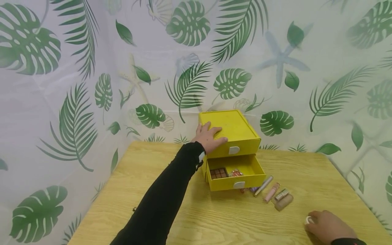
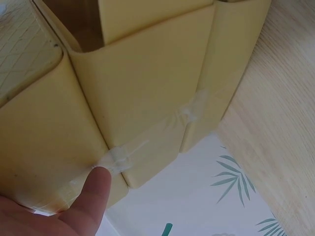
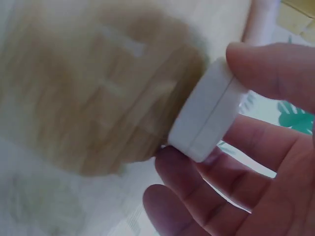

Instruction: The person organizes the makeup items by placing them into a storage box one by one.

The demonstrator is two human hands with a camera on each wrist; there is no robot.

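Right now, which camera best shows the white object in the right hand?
The right wrist view: the white object appears large in the right hand, with the line along its side visible. The head view shows it small and partly covered; the left wrist view does not show it.

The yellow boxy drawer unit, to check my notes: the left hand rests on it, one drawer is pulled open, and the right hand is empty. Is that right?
The right hand is not empty: the right wrist view shows it holding a small white disc-like object. The left hand does rest on the yellow drawer unit, and one drawer is pulled open.
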